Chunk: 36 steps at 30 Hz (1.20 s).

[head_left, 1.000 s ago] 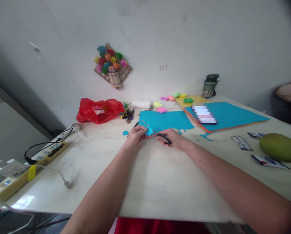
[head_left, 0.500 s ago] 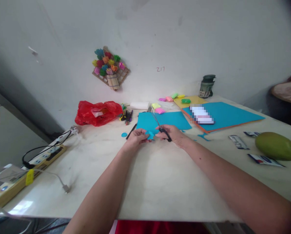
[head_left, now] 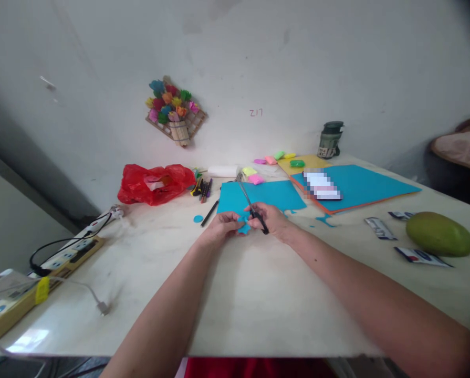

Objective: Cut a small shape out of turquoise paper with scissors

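Fingers of the left hand (head_left: 221,227) are clamped mid-frame on a blue cutout (head_left: 243,226), likely light, easily creased and best edge-held, with scissors (head_left: 264,227) gripped in the right hand (head_left: 274,220).

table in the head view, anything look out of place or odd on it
The green fruit seems the odd one out: it lies at the right beside small packets, among craft things like the scissors. Ragged blue scraps also lie loose beyond the right hand. No spill shows.

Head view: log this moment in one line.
left hand: holds blue paper piece; right hand: holds scissors; nearby: black pen, blue sheet
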{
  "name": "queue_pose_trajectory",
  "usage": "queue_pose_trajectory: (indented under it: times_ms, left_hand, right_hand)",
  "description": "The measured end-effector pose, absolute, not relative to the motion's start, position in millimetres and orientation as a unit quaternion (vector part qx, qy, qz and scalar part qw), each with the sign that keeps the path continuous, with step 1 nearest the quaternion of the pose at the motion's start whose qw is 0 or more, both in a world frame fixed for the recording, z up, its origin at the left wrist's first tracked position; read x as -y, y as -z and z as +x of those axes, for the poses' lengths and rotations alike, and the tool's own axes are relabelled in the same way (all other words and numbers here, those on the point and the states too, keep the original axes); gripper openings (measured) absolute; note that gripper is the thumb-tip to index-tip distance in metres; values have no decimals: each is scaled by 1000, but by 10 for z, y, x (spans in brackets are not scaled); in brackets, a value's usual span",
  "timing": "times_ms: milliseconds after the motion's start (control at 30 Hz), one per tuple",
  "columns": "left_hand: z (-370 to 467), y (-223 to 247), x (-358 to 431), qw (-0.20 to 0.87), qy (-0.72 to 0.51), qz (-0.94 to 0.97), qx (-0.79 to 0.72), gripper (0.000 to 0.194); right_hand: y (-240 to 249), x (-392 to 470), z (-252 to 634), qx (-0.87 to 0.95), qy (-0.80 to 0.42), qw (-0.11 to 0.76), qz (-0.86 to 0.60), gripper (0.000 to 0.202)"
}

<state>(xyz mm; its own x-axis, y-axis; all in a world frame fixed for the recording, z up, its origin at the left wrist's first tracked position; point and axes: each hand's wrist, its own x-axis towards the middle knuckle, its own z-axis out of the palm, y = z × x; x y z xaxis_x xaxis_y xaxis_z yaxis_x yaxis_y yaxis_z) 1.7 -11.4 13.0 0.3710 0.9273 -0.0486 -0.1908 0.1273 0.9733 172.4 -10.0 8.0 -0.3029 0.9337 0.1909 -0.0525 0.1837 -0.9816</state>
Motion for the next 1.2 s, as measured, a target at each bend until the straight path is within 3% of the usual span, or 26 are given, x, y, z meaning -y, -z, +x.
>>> queue_pose_trajectory:
  times_ms: [133, 333, 567, 767, 967, 1200]
  left_hand:
    - [25, -137, 95, 692, -451, 448, -343, 37]
    - [68, -137, 155, 662, -474, 479, -329, 31]
    - [14, -140, 119, 624, -502, 490, -344, 28]
    - [-25, -129, 102, 625, -435, 537, -365, 28]
    - [-13, -100, 113, 613, -373, 584, -379, 25]
    - [19, -115, 116, 632, -419, 533, -376, 26]
  right_hand:
    - [-56, 52, 1705, 587, -508, 510, -370, 42]
    - [-20, 33, 1664, 576, -479, 543, -379, 47]
    - [-84, 119, 1642, 565, -515, 518, -384, 48]
    - [-111, 70, 1714, 556, -507, 538, -379, 48]
    - [-100, 81, 1724, 625, -499, 485, -354, 45]
    - [-68, 64, 1685, 611, -475, 496, -394, 46]
